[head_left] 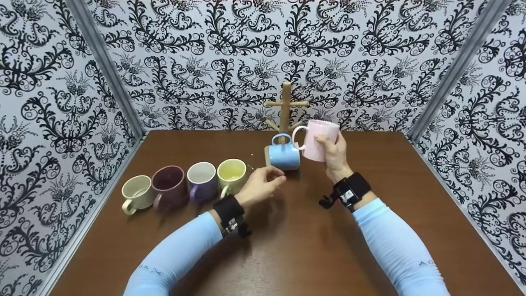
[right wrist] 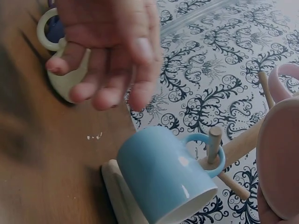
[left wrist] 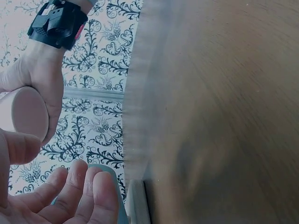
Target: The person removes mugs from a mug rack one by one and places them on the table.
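A pink mug [head_left: 319, 142] is gripped around its body by my right hand [head_left: 337, 153], raised beside the wooden mug tree [head_left: 285, 96], its handle facing left. On the tree a light blue mug [right wrist: 163, 172] hangs tilted, a lower peg [right wrist: 214, 142] passing through its handle. My left hand [head_left: 263, 183] is in front of the blue mug and holds nothing; its fingers are relaxed and loosely bent in the left wrist view. Just left of that hand stands a pale yellow mug [head_left: 232, 172], partly overlapped by it in the head view.
In a row to the left stand a purple mug with white inside [head_left: 201, 181], a maroon mug [head_left: 169, 187] and a cream mug [head_left: 138, 192], all upright. Small white specks [right wrist: 95, 136] lie on the brown table [head_left: 287, 246]. Patterned walls [head_left: 246, 61] enclose the back and sides.
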{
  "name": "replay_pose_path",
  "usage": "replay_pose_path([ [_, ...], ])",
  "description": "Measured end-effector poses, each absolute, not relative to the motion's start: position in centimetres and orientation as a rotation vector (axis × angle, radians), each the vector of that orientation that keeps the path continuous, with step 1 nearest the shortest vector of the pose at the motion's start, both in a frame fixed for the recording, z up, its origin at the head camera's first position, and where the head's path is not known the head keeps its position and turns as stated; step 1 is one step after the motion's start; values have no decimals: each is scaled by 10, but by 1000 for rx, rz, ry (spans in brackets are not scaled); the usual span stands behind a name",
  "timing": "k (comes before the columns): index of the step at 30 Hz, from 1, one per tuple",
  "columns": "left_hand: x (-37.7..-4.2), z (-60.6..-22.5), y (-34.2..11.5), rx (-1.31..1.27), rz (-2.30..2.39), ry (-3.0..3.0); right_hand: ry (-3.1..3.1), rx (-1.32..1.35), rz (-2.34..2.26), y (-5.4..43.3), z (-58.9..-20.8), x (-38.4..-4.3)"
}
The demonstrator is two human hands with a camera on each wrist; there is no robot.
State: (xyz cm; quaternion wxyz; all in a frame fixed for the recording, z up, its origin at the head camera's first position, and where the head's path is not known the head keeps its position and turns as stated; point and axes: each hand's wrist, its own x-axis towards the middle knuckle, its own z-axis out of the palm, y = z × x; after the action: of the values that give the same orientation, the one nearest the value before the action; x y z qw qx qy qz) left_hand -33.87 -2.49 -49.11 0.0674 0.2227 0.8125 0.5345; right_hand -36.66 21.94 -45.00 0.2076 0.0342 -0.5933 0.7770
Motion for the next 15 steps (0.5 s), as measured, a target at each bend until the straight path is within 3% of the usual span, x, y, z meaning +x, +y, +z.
replay_pose_path([
  [15, -338, -479, -17, 682, 1679, 2418, -1696, 252, 2085, 216, -466, -361],
])
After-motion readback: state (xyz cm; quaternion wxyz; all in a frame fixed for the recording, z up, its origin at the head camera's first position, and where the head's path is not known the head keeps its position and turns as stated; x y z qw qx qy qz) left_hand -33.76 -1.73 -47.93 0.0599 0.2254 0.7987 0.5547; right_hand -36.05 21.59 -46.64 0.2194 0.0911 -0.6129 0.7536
